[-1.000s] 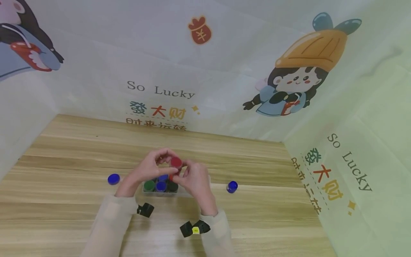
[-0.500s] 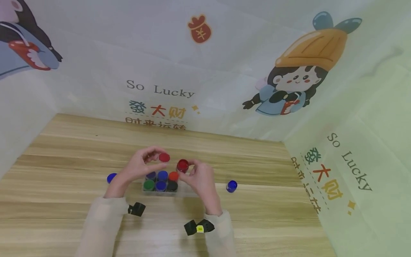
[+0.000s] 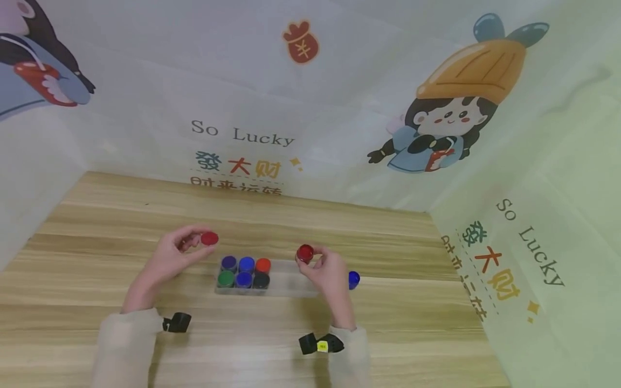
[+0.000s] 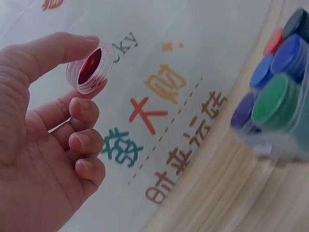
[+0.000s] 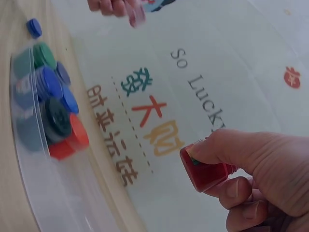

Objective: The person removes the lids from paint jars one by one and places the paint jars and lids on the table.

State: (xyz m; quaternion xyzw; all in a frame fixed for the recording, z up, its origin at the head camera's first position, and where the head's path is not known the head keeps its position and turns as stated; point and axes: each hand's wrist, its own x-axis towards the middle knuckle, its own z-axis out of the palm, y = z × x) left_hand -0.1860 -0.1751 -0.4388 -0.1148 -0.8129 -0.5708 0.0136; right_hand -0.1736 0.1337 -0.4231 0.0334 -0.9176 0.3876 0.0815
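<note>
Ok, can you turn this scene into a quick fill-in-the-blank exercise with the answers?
The left hand pinches a ____ lid.
The uncapped red jar is in the ____ hand.
The tray holds ____ capped jars.
In the head view, the leftmost jar of the tray's near row is ____.

Missing words: red; right; six; green.

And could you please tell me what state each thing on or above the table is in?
Red jar: uncapped, held in the right hand.
Red lid: off the jar, pinched in the left hand.
Six small jars: all capped, standing in the clear tray.
Clear tray: on the table, jars at its left end.
Blue jar: on the table, partly hidden; capped or not, hard to tell.
Blue lid: on the table, on no jar.
</note>
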